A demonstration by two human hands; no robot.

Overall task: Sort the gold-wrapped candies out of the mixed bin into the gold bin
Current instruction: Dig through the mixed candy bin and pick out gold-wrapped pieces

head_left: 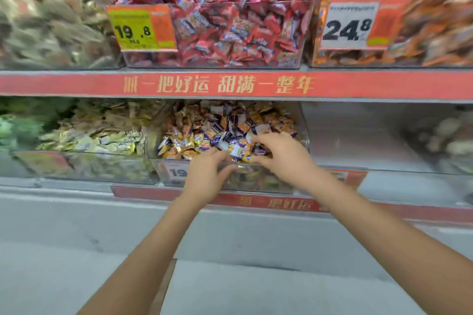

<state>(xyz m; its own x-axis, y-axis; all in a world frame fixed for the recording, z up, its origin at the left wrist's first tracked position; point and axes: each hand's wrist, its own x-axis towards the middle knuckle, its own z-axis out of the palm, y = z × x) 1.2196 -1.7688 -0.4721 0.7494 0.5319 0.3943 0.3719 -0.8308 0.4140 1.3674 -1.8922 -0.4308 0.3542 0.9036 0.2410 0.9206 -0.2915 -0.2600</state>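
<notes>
A clear mixed bin (300, 125) on the lower shelf holds orange, gold and purple-white wrapped candies (204, 120). Both my hands reach over its front rim. My left hand (204, 174) has curled fingers at the rim and touches the front candies; what it holds is hidden. My right hand (279, 153) has its fingers bent down into the pile beside a white-purple candy (236, 151). To the left stands the gold bin (84, 161) with pale gold wrapped candies (107, 135).
The upper shelf carries a bin of red candies (230, 20) with a 19.8 price tag (142, 27) and an orange bin (422, 28) tagged 24.8. A nearly bare clear bin (358, 135) sits right of the mixed bin. Red shelf strips (230, 84) run across.
</notes>
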